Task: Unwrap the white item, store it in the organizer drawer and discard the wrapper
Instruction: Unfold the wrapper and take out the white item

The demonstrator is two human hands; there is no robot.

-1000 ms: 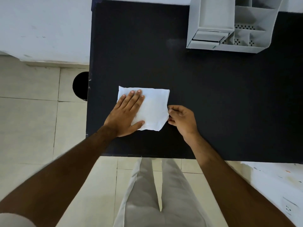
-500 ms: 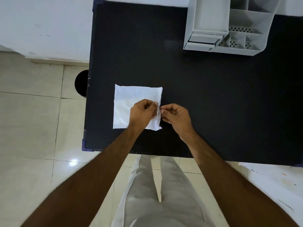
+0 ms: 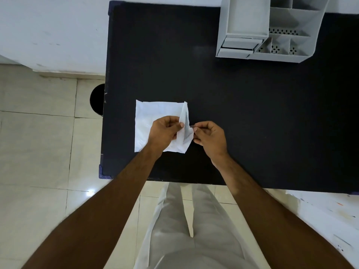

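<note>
A flat white wrapped packet (image 3: 153,113) lies on the black table (image 3: 233,113) near its left edge. My left hand (image 3: 165,133) pinches the upper layer of the wrapper at the packet's right end. My right hand (image 3: 210,136) pinches the other layer just beside it. Between the two hands the wrapper stands open as a narrow dark gap. What is inside stays hidden. The grey organizer (image 3: 272,30) stands at the table's far right, with two small drawers (image 3: 239,47) at its front left, both closed.
A round black bin (image 3: 97,99) stands on the tiled floor next to the table's left edge, partly under it. A white wall runs along the far side. White paper lies at the lower right beyond the table's near edge.
My left hand lifted off the packet's top and moved to its right end. Both hands now pinch the wrapper there, and its layers have been pulled apart.
</note>
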